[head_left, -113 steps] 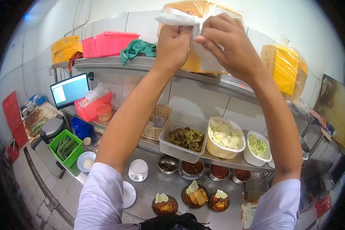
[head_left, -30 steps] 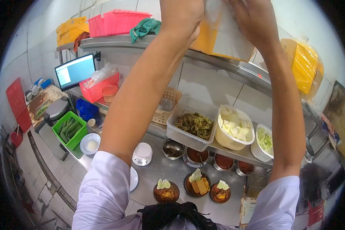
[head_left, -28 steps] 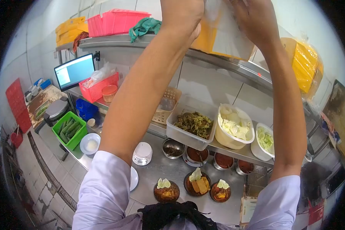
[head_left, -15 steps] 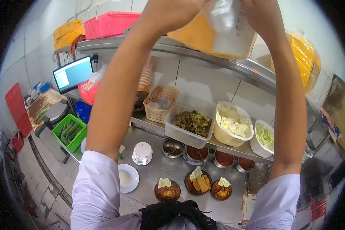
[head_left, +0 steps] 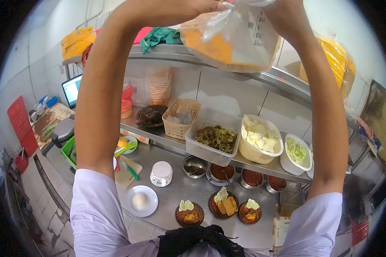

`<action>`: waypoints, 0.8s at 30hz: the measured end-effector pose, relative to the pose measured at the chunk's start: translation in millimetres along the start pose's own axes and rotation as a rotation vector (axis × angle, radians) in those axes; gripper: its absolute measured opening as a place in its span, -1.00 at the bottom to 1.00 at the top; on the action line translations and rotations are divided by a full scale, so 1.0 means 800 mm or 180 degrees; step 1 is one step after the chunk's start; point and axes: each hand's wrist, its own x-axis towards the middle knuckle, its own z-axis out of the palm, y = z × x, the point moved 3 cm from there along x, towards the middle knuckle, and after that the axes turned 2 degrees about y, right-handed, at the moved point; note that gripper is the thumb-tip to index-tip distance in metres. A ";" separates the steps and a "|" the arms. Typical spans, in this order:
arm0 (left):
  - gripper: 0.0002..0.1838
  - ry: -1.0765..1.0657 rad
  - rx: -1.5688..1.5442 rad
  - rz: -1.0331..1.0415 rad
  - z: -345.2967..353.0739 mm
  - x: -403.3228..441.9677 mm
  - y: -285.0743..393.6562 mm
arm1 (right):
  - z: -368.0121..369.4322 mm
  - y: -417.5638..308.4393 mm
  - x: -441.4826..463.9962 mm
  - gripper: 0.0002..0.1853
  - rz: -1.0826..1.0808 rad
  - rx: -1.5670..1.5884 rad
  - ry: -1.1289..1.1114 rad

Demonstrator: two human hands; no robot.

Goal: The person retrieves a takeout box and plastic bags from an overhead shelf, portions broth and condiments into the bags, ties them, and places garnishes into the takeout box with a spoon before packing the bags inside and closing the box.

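The steel worktop [head_left: 171, 195] spreads below, with a lower shelf [head_left: 161, 138] and an upper shelf [head_left: 186, 58] above it. Both arms reach up, left arm [head_left: 103, 94] bent sharply inward at the top and right arm [head_left: 328, 111] rising steeply, framing the shelves and covering parts of them.

Between the raised hands is a clear bag [head_left: 238, 43] with yellow-orange contents, its lower part in front of the upper shelf; whether it rests there cannot be told. Left hand [head_left: 193, 7] is closed at the bag's gathered neck, partly cut by the top edge. Right hand [head_left: 287, 17] is at the bag's upper right; its fingers are hidden, so its grip cannot be told. A yellow wrapped package [head_left: 336, 62] sits behind the right arm.

Along the lower shelf stand a clear tub [head_left: 206, 150] of dark leaves, a cream tub [head_left: 255, 155] of cabbage, a white tub [head_left: 292, 166] of sliced cucumber and a beige basket [head_left: 176, 128]. A teal cloth [head_left: 161, 37] lies on the upper shelf, left of the bag.

On the worktop are a white plate [head_left: 149, 210] with a pale mound, a white scale [head_left: 161, 172] and a green-handled knife [head_left: 132, 171].
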 end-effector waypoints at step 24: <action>-0.82 0.1927 -0.0885 0.0553 0.048 -0.019 -0.039 | 0.009 0.008 0.006 -0.79 0.0313 0.0329 0.0308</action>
